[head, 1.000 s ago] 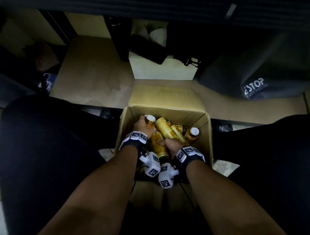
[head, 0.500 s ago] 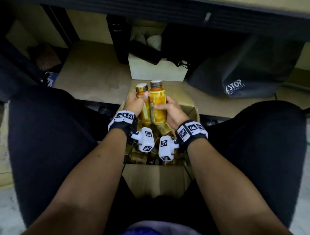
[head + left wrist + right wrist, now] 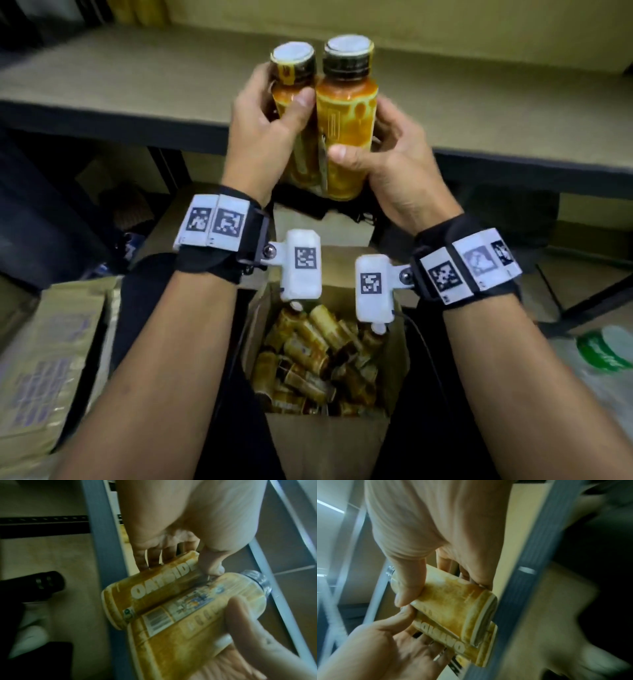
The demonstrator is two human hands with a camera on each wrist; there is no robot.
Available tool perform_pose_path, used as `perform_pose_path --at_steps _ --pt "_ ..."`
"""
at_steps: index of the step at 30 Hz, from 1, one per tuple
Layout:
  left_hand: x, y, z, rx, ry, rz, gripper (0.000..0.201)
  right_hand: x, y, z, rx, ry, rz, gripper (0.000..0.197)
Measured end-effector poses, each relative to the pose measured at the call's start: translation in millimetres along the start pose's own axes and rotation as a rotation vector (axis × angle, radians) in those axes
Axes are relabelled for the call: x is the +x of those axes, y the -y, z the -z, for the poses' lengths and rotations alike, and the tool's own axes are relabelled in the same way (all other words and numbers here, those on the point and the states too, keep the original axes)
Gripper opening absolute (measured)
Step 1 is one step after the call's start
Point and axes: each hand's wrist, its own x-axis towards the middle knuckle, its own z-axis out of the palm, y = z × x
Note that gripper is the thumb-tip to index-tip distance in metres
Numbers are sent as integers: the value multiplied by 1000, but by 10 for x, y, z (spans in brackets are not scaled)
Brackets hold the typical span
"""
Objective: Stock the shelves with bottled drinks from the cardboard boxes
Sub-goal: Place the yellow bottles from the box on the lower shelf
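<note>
Two orange-labelled drink bottles with dark necks and pale caps stand upright side by side in front of the tan shelf board [image 3: 137, 78]. My left hand [image 3: 281, 89] grips the left bottle [image 3: 293, 70], thumb across its shoulder. My right hand [image 3: 359, 133] grips the right bottle [image 3: 346, 113] round its middle. The bottles touch. In the left wrist view the left bottle [image 3: 154, 592] shows its printed label beside the right bottle [image 3: 197, 615]. The right wrist view shows the right bottle [image 3: 453, 605] from its base. Below, the open cardboard box [image 3: 329, 442] holds several more bottles [image 3: 318, 356] lying loose.
The shelf's dark front edge [image 3: 102, 116] runs just below the raised bottles. A closed printed carton [image 3: 44, 377] lies at the left. A plastic-wrapped pack with a green band [image 3: 603, 353] sits at the right. My dark-clad legs flank the box.
Both hands took a bottle each from the box and lifted them up to the height of the upper shelf board. The head view tilted upward.
</note>
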Motion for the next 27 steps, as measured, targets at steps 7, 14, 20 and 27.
perform_pose_path --at_steps 7,14,20,27 --pt "653 -352 86 35 -16 44 25 624 371 74 -227 -21 74 59" --pt "916 -266 134 67 71 215 59 1015 385 149 -314 20 -51 63" --pt "1196 -223 138 92 -28 287 54 1422 463 112 -414 160 -76 63" --pt "1806 -33 459 431 -71 267 65 2074 305 -158 -465 198 -109 72"
